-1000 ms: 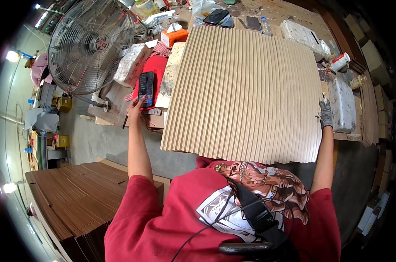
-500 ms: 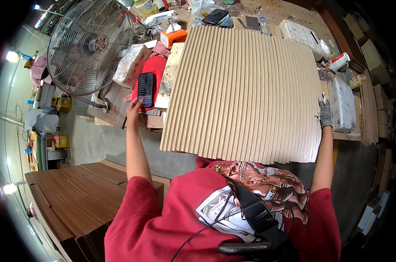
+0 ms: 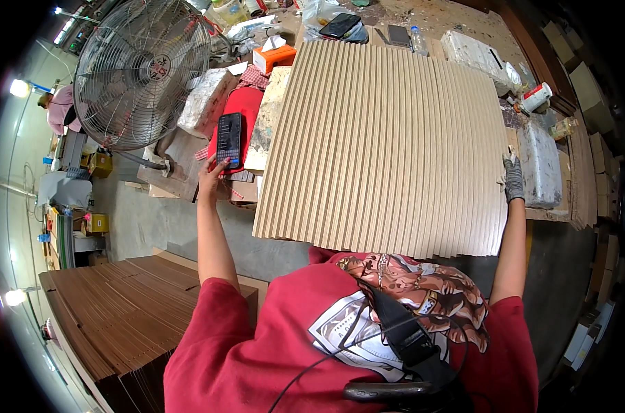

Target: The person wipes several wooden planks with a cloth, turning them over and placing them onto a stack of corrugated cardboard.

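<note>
My left hand (image 3: pixel 211 177) reaches to the lower end of a black phone (image 3: pixel 230 140), with a finger stretched onto its lit on-screen keyboard. The phone lies on a red cloth (image 3: pixel 238 103), and the fingers do not wrap round it. My right hand (image 3: pixel 513 177), in a grey glove with bare fingertips, lies flat beside the right edge of a row of light wood-coloured strips (image 3: pixel 388 144). Its fingers look stretched out, partly unclear against the edge. The strips overlap in a wide ribbed sheet that slopes across the worktable between my arms.
A large caged fan (image 3: pixel 144 72) stands at the left. White wrapped blocks (image 3: pixel 539 165) flank the strips. An orange tissue box (image 3: pixel 274 55), a second phone (image 3: pixel 340 26) and a white can (image 3: pixel 535 98) lie farther back. Brown boards (image 3: pixel 120 310) are stacked at lower left; a person (image 3: pixel 61 110) is beyond the fan.
My left finger has shifted slightly to the right over the phone's keyboard. My right hand and the strips have stayed in place.
</note>
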`<state>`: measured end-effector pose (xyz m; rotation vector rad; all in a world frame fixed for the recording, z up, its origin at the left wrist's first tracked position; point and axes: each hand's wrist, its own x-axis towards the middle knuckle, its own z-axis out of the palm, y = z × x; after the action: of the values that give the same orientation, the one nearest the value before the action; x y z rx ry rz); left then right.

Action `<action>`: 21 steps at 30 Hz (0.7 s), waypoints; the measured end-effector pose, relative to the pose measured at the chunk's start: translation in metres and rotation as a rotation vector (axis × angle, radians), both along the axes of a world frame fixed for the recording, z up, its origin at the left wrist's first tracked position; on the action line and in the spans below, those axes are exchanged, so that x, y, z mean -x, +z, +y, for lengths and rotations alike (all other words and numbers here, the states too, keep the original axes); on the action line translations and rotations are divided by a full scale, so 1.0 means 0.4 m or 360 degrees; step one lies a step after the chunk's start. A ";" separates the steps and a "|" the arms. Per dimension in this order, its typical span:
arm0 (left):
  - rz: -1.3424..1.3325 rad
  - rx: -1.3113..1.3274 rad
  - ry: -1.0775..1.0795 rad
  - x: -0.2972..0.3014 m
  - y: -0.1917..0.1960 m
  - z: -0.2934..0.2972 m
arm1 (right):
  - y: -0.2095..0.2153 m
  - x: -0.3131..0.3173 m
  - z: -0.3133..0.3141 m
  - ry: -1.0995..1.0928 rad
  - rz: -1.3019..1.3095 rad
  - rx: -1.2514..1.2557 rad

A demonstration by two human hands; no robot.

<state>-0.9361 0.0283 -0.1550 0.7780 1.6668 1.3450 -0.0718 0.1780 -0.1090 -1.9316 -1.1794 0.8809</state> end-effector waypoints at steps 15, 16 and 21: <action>0.1642 0.0258 0.0407 0.005 0.011 0.082 | 0.000 0.007 -0.001 0.0034 -0.0054 -0.0076; 0.1713 0.0291 0.0385 0.001 0.016 0.090 | -0.004 -0.002 0.003 0.0056 -0.0083 -0.0080; 0.2064 0.0461 0.0268 -0.040 0.050 0.109 | 0.005 0.022 -0.001 -0.0004 -0.0029 -0.0076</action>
<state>-0.9202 0.0718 -0.1349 1.5066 2.8599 0.5846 -0.0805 0.1778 -0.1070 -1.9058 -1.1979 0.8284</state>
